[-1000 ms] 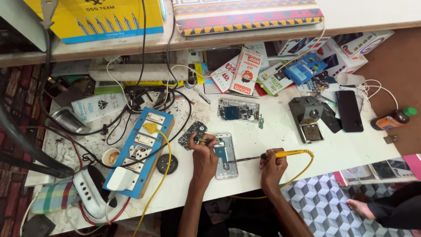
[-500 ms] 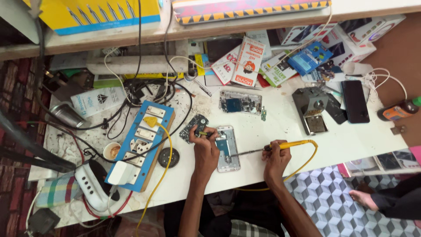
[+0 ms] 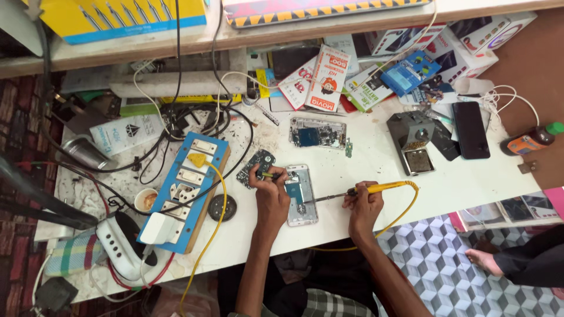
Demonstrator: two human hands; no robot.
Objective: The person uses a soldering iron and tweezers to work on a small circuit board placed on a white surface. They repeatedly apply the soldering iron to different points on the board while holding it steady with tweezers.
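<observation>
Right hand (image 3: pixel 363 205) closes its grip on a yellow-handled soldering iron (image 3: pixel 376 189), tip over the opened phone (image 3: pixel 301 194); left hand (image 3: pixel 270 188) pinches tweezers (image 3: pixel 274 175) there. That bare board looks light and fragile, best steadied by its frame edges on the tabletop (image 3: pixel 376 158).

The counter (image 3: pixel 376 176) is showing matt, scuffed white laminate; at its 9 o'clock, a glossy blue plastic power strip (image 3: pixel 187 188) is lying, while the opened phone (image 3: pixel 301 195) is gleaming metallic.

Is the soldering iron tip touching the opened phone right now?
Touching. In the head view, the soldering iron, held by the right hand, runs its tip onto the opened phone with no visible gap.
</observation>
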